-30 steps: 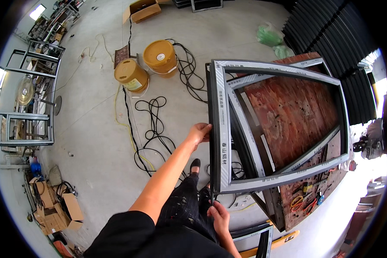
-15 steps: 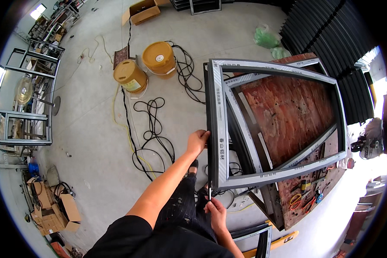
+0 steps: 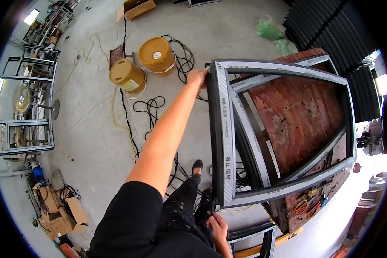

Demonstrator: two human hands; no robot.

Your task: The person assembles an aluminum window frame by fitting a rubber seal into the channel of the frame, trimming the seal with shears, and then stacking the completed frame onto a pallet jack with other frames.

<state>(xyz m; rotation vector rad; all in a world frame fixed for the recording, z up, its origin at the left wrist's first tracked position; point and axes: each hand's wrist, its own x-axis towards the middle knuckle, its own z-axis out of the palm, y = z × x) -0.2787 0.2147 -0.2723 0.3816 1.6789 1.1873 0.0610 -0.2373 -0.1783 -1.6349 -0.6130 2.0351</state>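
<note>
The upper aluminium window frame [image 3: 229,129] lay over the counter [image 3: 296,112], its left side jutting past the edge. At that frame's top-left corner, the left hand [image 3: 198,78] bent around the outer edge; its fingertips were hidden, so its grip could not be told. Below the bottom-left corner, the right hand [image 3: 219,226] pinched a thin dark strip [image 3: 213,211], barely visible. A second window frame [image 3: 253,137] lay partly covered underneath. Left of the upper frame, the left forearm [image 3: 170,124] blocked some black cables [image 3: 148,109] near two lidded buckets [image 3: 157,56]; below it, another frame [image 3: 251,237] was cut off.
</note>
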